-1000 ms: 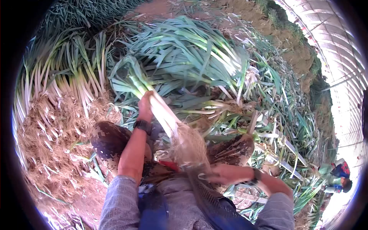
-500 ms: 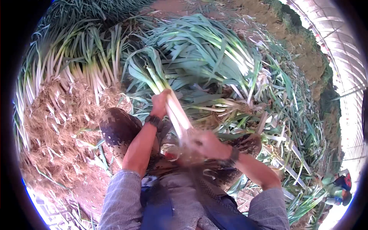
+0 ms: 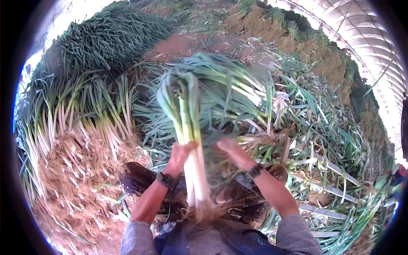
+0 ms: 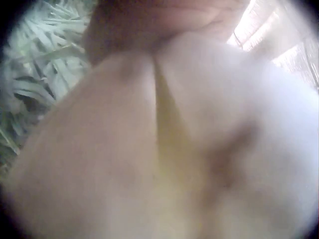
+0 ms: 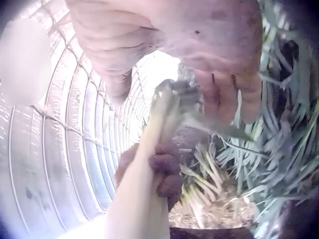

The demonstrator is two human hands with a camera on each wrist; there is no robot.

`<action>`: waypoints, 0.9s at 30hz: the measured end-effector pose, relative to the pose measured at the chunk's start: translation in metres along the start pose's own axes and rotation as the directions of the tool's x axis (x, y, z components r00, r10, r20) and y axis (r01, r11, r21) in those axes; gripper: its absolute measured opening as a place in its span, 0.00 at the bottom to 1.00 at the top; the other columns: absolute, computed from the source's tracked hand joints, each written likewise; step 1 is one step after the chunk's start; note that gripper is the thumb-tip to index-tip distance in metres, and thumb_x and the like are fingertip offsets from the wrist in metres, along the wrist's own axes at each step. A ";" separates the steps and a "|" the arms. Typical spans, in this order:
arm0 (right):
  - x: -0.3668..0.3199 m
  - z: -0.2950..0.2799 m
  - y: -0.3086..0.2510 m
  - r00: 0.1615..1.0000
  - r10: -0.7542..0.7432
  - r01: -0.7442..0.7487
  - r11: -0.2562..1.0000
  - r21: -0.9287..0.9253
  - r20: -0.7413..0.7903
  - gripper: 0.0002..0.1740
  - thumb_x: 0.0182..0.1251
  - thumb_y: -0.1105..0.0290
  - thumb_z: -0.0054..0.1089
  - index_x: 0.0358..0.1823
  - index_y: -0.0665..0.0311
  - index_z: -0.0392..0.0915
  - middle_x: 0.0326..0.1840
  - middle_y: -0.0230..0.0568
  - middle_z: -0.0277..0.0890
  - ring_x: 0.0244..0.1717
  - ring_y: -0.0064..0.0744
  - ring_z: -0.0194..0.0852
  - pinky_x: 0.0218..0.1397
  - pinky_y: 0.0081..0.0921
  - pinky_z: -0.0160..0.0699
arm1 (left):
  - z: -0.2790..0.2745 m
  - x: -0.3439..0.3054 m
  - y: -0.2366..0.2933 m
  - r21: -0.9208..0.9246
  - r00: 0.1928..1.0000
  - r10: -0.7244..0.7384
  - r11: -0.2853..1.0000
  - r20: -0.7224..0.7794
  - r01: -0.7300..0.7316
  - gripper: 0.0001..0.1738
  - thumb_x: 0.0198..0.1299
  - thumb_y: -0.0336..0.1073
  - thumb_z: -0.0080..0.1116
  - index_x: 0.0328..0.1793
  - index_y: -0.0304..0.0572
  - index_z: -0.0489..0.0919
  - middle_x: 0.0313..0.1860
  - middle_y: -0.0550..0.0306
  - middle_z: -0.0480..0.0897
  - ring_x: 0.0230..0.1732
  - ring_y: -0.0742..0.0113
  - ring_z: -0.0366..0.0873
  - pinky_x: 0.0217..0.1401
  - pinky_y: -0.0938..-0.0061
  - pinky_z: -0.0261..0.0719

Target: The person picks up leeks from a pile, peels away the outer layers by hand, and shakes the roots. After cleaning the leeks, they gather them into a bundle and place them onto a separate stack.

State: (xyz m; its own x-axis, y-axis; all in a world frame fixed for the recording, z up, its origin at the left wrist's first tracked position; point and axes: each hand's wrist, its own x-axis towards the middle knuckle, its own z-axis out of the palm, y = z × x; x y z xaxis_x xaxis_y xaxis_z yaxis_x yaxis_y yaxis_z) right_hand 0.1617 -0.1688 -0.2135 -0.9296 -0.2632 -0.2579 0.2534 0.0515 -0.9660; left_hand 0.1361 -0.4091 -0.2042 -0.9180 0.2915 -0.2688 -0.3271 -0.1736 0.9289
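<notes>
The head view shows the left hand (image 3: 182,156) wrapped around a bunch of thick leeks (image 3: 196,178) with smooth white shafts and green leafy tops, held nearly upright near the centre. The tops point to 12 o'clock and the tangled brown roots (image 3: 205,212) hang at 6 o'clock, close to the person's lap. The right hand (image 3: 231,151), blurred, is just to the 3 o'clock side of the shafts; the right wrist view shows its thumb and fingers spread wide, holding nothing. The left wrist view is filled with blurred pale shapes that give little detail.

As for progress, the shafts of the held bunch look bare and clean, while leafy tops and roots are both on; whether any outer layer is left cannot be told. A large bank of white-stemmed, rooted leeks (image 3: 63,112) lies at 9 o'clock, seemingly not yet dressed. Another pile of long blue-green leeks (image 3: 242,85) lies between 12 and 1 o'clock, and a dark green leafy heap (image 3: 112,40) at 11. Loose, scattered green leaf scraps (image 3: 325,108) spread towards 3 o'clock, suggesting much stripping is done.

No container can be made out; the piles lie loose on reddish-brown soil (image 3: 172,46).
</notes>
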 end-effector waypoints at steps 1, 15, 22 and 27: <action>0.003 0.015 -0.011 0.998 -0.035 0.024 0.982 0.187 0.057 0.35 0.68 0.49 0.58 0.66 0.67 0.65 0.61 0.46 0.73 0.61 0.35 0.71 0.65 0.35 0.71 | 0.007 -0.009 0.014 -0.023 0.998 -0.020 1.000 0.057 0.021 0.20 0.55 0.38 0.62 0.48 0.28 0.77 0.30 0.54 0.81 0.25 0.66 0.80 0.29 0.74 0.80; -0.059 0.057 0.006 0.930 -0.060 0.342 0.509 0.790 -0.364 0.30 0.67 0.51 0.59 0.59 0.68 0.68 0.52 0.45 0.76 0.52 0.39 0.76 0.59 0.35 0.75 | 0.022 -0.122 -0.027 0.557 0.869 -0.004 0.770 0.494 -0.312 0.46 0.48 0.49 0.72 0.69 0.36 0.62 0.55 0.42 0.77 0.50 0.52 0.81 0.50 0.61 0.79; -0.068 0.055 0.013 0.889 -0.109 0.409 0.624 0.666 -0.444 0.26 0.71 0.56 0.54 0.63 0.65 0.68 0.58 0.41 0.73 0.57 0.36 0.72 0.63 0.34 0.69 | 0.012 -0.153 -0.056 0.650 0.946 -0.092 0.746 0.312 -0.142 0.48 0.49 0.52 0.70 0.68 0.35 0.59 0.40 0.36 0.83 0.40 0.39 0.83 0.42 0.55 0.81; -0.034 0.107 -0.103 0.833 -0.480 0.547 0.635 0.545 -0.276 0.28 0.72 0.62 0.48 0.70 0.66 0.60 0.67 0.47 0.67 0.64 0.40 0.68 0.70 0.39 0.64 | -0.006 -0.139 -0.028 0.386 0.928 0.336 0.844 0.160 -0.372 0.41 0.49 0.40 0.69 0.65 0.31 0.60 0.39 0.39 0.83 0.36 0.49 0.85 0.38 0.59 0.82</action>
State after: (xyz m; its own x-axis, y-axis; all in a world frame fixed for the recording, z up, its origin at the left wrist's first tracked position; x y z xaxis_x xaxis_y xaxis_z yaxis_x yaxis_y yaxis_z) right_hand 0.1963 -0.2681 -0.1034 -0.9695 0.0217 0.2440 -0.2017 -0.6362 -0.7447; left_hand 0.2718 -0.4506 -0.1946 -0.9259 0.3632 0.1034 0.1519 0.1077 0.9825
